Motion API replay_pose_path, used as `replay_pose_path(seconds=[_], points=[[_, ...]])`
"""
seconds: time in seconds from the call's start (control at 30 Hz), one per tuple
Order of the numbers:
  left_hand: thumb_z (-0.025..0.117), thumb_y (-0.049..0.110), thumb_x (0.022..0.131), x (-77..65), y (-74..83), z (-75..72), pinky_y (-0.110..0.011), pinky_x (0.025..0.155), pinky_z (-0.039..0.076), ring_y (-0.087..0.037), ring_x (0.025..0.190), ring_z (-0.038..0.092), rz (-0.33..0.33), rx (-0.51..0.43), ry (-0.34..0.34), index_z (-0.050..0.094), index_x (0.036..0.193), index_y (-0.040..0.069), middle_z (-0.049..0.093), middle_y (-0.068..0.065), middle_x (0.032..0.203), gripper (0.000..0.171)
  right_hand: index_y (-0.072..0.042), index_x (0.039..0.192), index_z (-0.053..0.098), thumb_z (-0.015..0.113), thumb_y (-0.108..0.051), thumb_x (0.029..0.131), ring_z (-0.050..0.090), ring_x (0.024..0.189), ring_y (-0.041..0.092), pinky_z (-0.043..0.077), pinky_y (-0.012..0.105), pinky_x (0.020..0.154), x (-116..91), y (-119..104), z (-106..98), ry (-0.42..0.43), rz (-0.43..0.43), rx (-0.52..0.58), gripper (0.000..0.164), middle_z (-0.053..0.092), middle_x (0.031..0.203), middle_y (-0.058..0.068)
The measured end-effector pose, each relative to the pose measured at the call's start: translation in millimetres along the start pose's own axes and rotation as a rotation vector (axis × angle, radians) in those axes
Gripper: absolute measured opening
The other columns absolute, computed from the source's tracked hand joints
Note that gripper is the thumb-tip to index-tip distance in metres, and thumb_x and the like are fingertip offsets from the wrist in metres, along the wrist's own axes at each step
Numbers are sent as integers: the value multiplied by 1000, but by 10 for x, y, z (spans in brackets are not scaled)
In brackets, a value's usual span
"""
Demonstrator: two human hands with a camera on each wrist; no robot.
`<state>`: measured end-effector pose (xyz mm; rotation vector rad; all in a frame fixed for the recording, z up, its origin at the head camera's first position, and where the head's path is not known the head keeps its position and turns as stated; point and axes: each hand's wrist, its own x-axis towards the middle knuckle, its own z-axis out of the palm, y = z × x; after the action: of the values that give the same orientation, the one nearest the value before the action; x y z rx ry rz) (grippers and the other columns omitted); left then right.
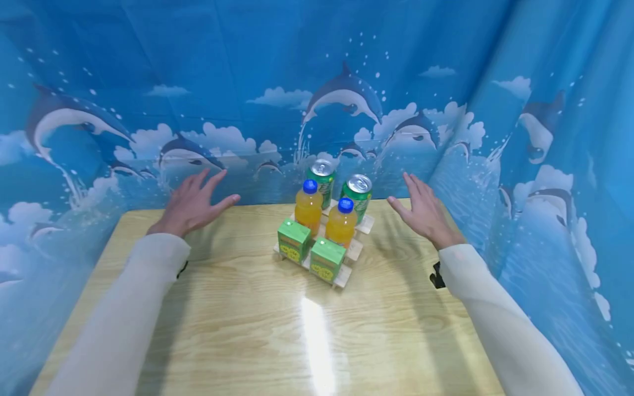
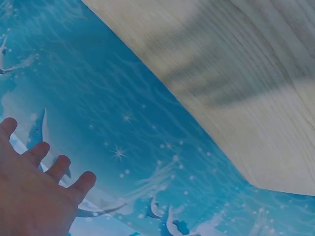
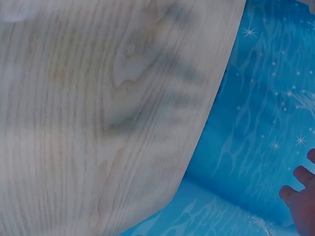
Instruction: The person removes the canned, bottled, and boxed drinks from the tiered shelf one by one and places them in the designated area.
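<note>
Pale sleeves (image 1: pixel 500 319) reach over the counter (image 1: pixel 238 308); left grip (image 1: pixel 190 204) and right grip (image 1: pixel 425 213), both released, flank a stepped rack (image 1: pixel 354 251) bearing cans (image 1: pixel 358 193), bottles (image 1: pixel 340 226) and cartons (image 1: pixel 327 259). Sideways knocks from either could topple the bottles.

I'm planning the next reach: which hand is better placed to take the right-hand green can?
Probably the right hand: it is empty and nearer that green can; the left hand, also empty, is farther off.

Wrist views cut off the left hand (image 2: pixel 37 199) at eight o'clock, the right hand (image 3: pixel 304 204) at four. Green boxes (image 1: pixel 294 240) partly hide orange bottles (image 1: pixel 308 210).
</note>
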<state>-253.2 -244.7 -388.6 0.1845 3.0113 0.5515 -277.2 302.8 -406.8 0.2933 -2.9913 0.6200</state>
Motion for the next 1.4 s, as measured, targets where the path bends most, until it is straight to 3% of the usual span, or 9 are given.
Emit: replay_pose_path(seconds=[0.2, 0.5, 0.8, 1.13, 1.4], points=[[44, 82, 102, 42, 156, -11, -83, 127, 12, -57, 164, 9, 26, -2, 29, 14, 177, 27, 5, -23, 183, 98, -17, 177, 8, 49, -60, 111, 16, 165, 52, 14, 78, 130, -76, 16, 57, 22, -25, 39, 89, 15, 181, 24], [49, 77, 104, 138, 353, -14, -84, 126, 14, -53, 166, 11, 86, -20, 39, 17, 177, 29, 9, -19, 184, 93, -22, 177, 7, 48, -65, 110, 16, 167, 47, 15, 76, 131, -194, 20, 151, 37, -50, 111, 89, 14, 184, 15], [53, 70, 106, 221, 520, -35, -81, 128, 16, -50, 167, 12, 142, -60, 18, 19, 176, 30, 13, -17, 183, 87, -27, 177, 5, 50, -63, 110, 15, 168, 45, 15, 76, 131, -316, -43, 245, 23, -60, 150, 88, 12, 184, 10], [57, 68, 106, 312, 684, 1, -81, 127, 20, -47, 167, 16, 213, -112, -1, 23, 175, 31, 18, -14, 183, 86, -30, 177, 5, 54, -60, 110, 21, 166, 47, 20, 78, 129, -463, -88, 366, 20, -75, 196, 88, 19, 183, 14], [58, 67, 106, 423, 889, 1, -78, 129, 22, -43, 168, 18, 248, -154, -6, 24, 175, 33, 19, -11, 183, 83, -22, 177, 10, 58, -52, 109, 28, 163, 47, 23, 75, 130, -557, -148, 487, 57, -99, 227, 88, 26, 181, 15]])
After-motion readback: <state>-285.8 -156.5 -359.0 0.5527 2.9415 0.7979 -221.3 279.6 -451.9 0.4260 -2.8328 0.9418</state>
